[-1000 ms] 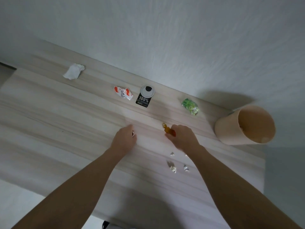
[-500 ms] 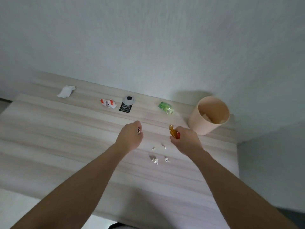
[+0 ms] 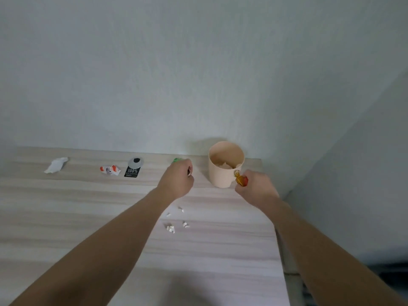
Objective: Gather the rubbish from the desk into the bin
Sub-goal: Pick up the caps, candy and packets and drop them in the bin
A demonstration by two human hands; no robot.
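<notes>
A beige bin (image 3: pixel 220 175) stands at the desk's back right with paper scraps inside. My right hand (image 3: pixel 256 187) is closed on an orange sweet wrapper (image 3: pixel 240 179), held just in front of the bin's right side. Left of the bin, my left hand (image 3: pixel 177 181) is a fist pinching a small dark scrap (image 3: pixel 189 172). A green wrapper (image 3: pixel 176 160) peeks out behind that hand. Several small white paper bits (image 3: pixel 171 228) lie on the wooden desk (image 3: pixel 66 206) below my hands.
Along the back edge lie a crumpled white tissue (image 3: pixel 55 165), a red-and-white wrapper (image 3: pixel 110 170) and a black "100%" label with a round clear piece (image 3: pixel 133 167). The desk's right edge (image 3: pixel 279 239) drops off beside a grey wall.
Both hands lifted off the desk and moved back and right toward the bin, carrying the orange wrapper and the small scrap. The camera tilted up, showing more wall.
</notes>
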